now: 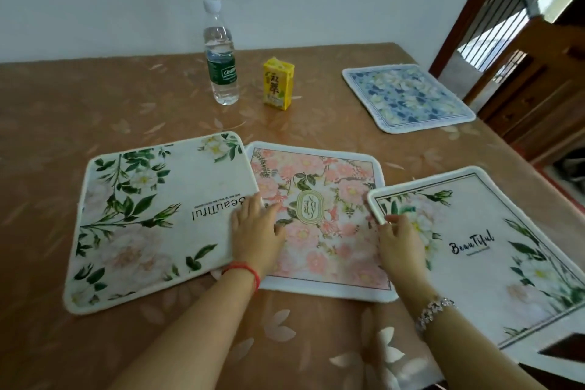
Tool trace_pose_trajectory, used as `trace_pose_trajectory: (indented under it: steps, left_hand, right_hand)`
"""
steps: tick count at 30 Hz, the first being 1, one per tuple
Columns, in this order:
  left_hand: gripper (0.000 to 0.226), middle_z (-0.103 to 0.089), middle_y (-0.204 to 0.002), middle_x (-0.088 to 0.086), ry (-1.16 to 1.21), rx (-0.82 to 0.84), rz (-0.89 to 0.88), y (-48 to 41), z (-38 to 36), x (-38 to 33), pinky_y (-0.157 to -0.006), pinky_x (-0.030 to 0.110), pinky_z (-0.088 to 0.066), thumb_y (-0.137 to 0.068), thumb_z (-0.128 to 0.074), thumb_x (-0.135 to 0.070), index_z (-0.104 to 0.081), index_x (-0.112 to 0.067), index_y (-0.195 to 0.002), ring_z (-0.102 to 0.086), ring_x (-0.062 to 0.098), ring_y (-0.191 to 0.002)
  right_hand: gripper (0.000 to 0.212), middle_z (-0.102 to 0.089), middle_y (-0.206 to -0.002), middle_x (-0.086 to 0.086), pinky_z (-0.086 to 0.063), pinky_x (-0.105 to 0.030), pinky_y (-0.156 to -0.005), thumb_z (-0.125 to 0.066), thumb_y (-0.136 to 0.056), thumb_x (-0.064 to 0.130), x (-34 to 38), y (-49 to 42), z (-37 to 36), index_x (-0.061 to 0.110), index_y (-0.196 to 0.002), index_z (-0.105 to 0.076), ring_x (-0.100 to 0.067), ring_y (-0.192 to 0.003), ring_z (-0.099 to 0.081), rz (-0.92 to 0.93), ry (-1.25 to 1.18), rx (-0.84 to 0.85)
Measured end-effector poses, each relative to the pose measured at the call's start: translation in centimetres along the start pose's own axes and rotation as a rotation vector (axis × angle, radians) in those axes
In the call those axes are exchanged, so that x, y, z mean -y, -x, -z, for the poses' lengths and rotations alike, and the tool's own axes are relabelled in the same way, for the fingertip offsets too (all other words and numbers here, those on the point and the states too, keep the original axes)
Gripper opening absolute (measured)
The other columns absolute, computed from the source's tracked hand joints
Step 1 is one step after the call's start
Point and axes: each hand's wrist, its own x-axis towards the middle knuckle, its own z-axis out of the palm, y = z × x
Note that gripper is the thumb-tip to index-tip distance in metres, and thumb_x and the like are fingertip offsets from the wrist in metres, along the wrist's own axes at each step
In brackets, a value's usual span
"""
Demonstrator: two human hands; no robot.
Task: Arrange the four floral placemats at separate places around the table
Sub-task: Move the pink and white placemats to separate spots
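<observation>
Placemats lie on the worktop (pixel 63 111): pink placemat (pixel 319 218) at centre, overlapped by green-leaf placemat (pixel 152 218) and bordered placemat (pixel 493 250), blue placemat (pixel 408 96) far right. My left hand (pixel 256 231) rests flat, fingers loose; my right hand (pixel 400 239) pinches the bordered one's corner.

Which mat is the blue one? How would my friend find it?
Look at the brown table, then its far right corner near the wooden railing. The blue mat lies there alone. The other three mats sit close together near the hands and are white, green or pink.
</observation>
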Motion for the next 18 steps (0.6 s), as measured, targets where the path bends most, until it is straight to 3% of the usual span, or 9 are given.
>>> trace_pose_trajectory:
  steps: [5, 9, 12, 18]
  left_hand:
    - [0.044, -0.035, -0.146, 0.012, -0.121, -0.014, -0.02, -0.2, 0.4, -0.5, -0.116, 0.043, -0.023, -0.089, -0.041, -0.02, -0.043, -0.016, -0.133, -0.027, 0.029, -0.138]
    - [0.051, -0.026, -0.152, 0.019, -0.184, -0.01, 0.036, -0.6, 1.4, 0.7, -0.117, 0.044, -0.021, -0.086, -0.045, -0.001, -0.037, -0.014, -0.136, -0.02, 0.036, -0.142]
    - [0.06, -0.024, -0.152, 0.019, -0.184, -0.016, 0.071, -0.6, 2.5, 3.1, -0.117, 0.04, -0.019, -0.084, -0.041, 0.008, -0.034, -0.014, -0.139, -0.018, 0.035, -0.143]
    - [0.045, -0.037, -0.145, 0.014, -0.231, -0.045, 0.2, -0.7, 3.6, 5.2, -0.112, 0.038, -0.028, -0.087, -0.045, -0.004, -0.042, -0.007, -0.131, -0.031, 0.029, -0.136]
  right_hand:
    - [0.021, -0.064, -0.092, -0.012, -0.049, -0.039, -0.067, -0.037, -0.091, 0.018, 0.3, 0.0, -0.2, 0.015, -0.108, -0.049, -0.033, -0.082, -0.061, -0.003, 0.118, 0.046]
    - [0.022, -0.064, -0.093, -0.013, -0.038, -0.029, -0.059, -0.037, -0.093, 0.019, 0.7, -0.2, -0.4, 0.013, -0.111, -0.049, -0.028, -0.076, -0.057, -0.019, 0.161, 0.071]
    - [0.023, -0.063, -0.092, -0.012, -0.04, -0.03, -0.06, -0.037, -0.093, 0.02, 0.7, -0.4, -0.5, 0.013, -0.111, -0.049, -0.028, -0.074, -0.057, -0.015, 0.174, 0.068]
    - [0.027, -0.063, -0.1, -0.014, -0.049, -0.04, -0.071, -0.038, -0.092, 0.019, 1.1, -0.6, -1.2, 0.01, -0.115, -0.049, -0.033, -0.085, -0.061, -0.001, 0.19, 0.062]
